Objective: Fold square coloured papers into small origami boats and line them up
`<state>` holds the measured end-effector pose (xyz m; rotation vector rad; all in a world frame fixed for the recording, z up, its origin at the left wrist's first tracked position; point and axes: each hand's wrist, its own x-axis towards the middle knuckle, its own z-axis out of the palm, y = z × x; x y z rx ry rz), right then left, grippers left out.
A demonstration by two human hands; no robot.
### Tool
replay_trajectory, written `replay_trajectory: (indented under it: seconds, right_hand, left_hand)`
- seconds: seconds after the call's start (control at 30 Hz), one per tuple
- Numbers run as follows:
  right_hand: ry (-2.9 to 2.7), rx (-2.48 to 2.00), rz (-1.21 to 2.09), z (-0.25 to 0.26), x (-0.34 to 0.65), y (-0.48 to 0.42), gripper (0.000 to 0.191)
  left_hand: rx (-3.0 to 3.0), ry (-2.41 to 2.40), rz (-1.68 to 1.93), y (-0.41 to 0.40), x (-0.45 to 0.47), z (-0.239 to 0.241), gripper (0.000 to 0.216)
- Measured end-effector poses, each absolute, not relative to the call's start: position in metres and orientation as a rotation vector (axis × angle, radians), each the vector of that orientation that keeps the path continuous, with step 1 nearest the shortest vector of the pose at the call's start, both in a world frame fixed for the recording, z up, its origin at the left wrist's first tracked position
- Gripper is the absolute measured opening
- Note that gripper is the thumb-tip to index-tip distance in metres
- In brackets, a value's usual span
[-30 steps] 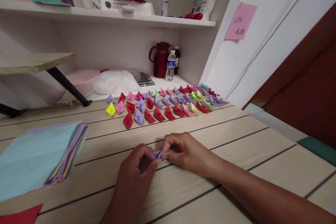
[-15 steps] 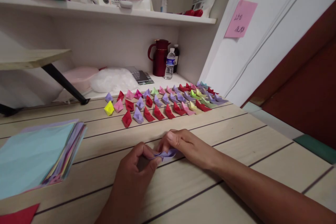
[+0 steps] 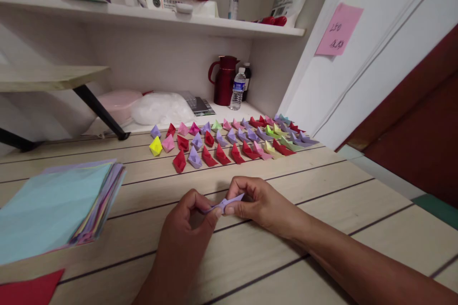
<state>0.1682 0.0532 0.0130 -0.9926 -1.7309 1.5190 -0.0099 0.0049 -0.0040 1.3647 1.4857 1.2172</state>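
Note:
Both my hands pinch a small folded lilac paper piece [image 3: 229,201] just above the wooden table [image 3: 322,186]. My left hand [image 3: 186,233] grips its left end with thumb and fingers closed. My right hand [image 3: 254,202] holds the right end, fingers curled over it. Beyond my hands stand rows of small folded paper boats [image 3: 229,140] in red, purple, pink, green and yellow. A stack of coloured paper sheets [image 3: 57,207], light blue on top, lies at the left.
A red sheet corner [image 3: 28,290] shows at the bottom left. On the low shelf behind are a dark red jug [image 3: 224,80], a water bottle [image 3: 237,89], a white plastic bag [image 3: 159,108] and a pink container [image 3: 118,105]. A pink note [image 3: 339,29] hangs on the white door.
The lilac piece has been lifted slightly off the table and drawn out between my hands. The camera has shifted a little; the boats and the stack stay put.

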Motion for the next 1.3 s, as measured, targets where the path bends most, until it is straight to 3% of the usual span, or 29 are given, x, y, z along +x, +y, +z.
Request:
replay_trajectory:
  seconds: [0.27,0.4,0.53,0.73,0.97,1.2,1.3]
  right_hand:
    - [-1.649,-0.947,1.476,0.016,0.166,0.049,0.031]
    - [-1.768,-0.992,1.293,0.017,0.164,0.047,0.044]
    - [-1.880,-1.061,1.087,0.019,0.165,0.046,0.031]
    - [-1.746,-1.053,1.331,0.019,0.163,0.046,0.025]
    - [-1.526,-0.998,1.661,0.015,0.162,0.050,0.046]
    - [-1.395,-0.976,1.766,0.015,0.165,0.053,0.062]
    - [-1.393,-0.953,1.748,0.013,0.167,0.056,0.064]
  left_hand:
    - [1.500,1.564,1.309,0.000,-0.006,-0.002,0.019]
    - [1.593,1.592,1.398,-0.002,-0.004,0.001,0.014]
    - [1.463,1.573,1.392,-0.001,-0.004,0.003,0.013]
    - [1.034,1.328,1.368,0.005,-0.002,0.002,0.018]
    - [0.943,1.303,1.364,0.005,-0.006,0.012,0.063]
    - [0.908,1.260,1.450,0.017,-0.015,0.001,0.087]
    - [0.947,1.177,1.455,0.020,-0.016,-0.005,0.078]
